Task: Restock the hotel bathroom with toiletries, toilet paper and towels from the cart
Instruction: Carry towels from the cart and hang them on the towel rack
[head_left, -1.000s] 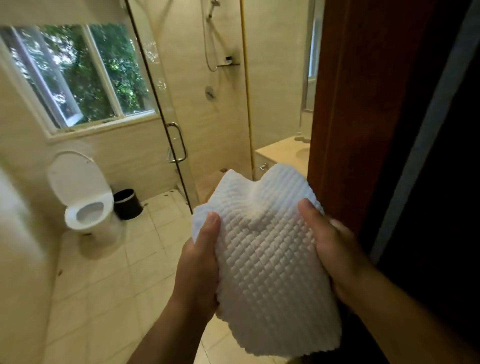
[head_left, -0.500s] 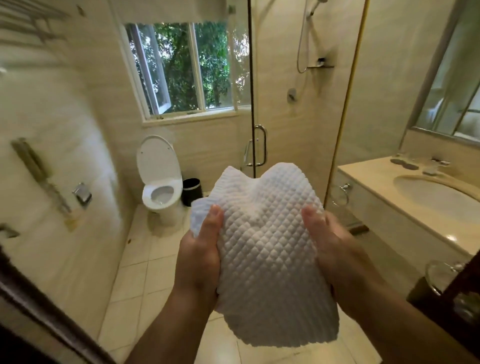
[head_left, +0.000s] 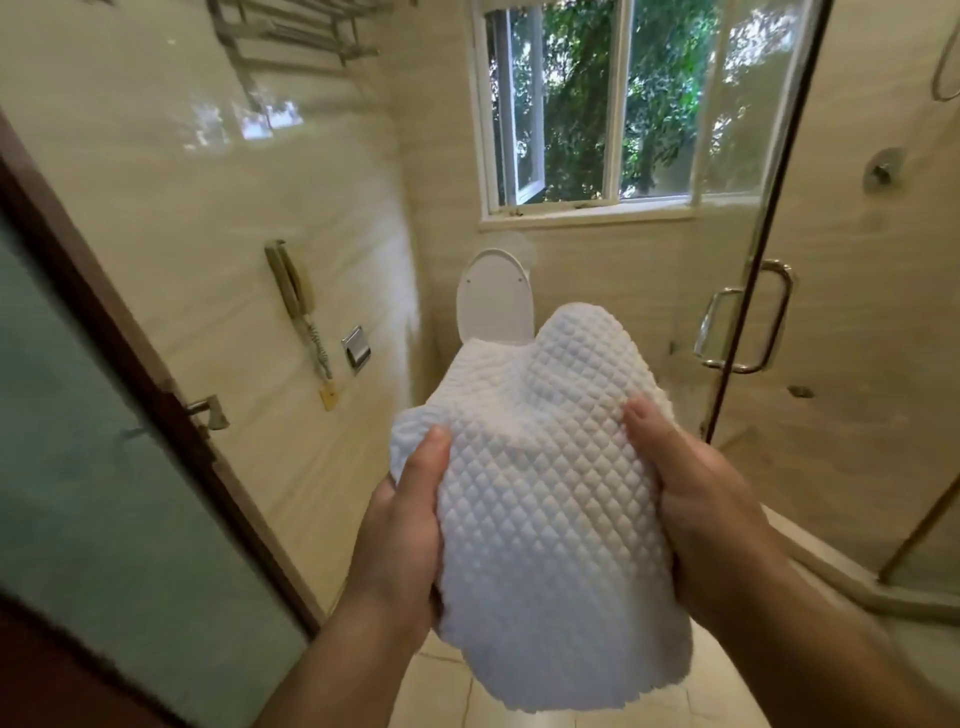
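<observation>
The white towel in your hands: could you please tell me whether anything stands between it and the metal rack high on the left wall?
Nothing visible does. The left hand and right hand grip the towel, and only open air lies between it and the rack.

A white waffle-textured towel (head_left: 550, 499), bunched and drooping, is held upright in mid-air above the floor.
</observation>
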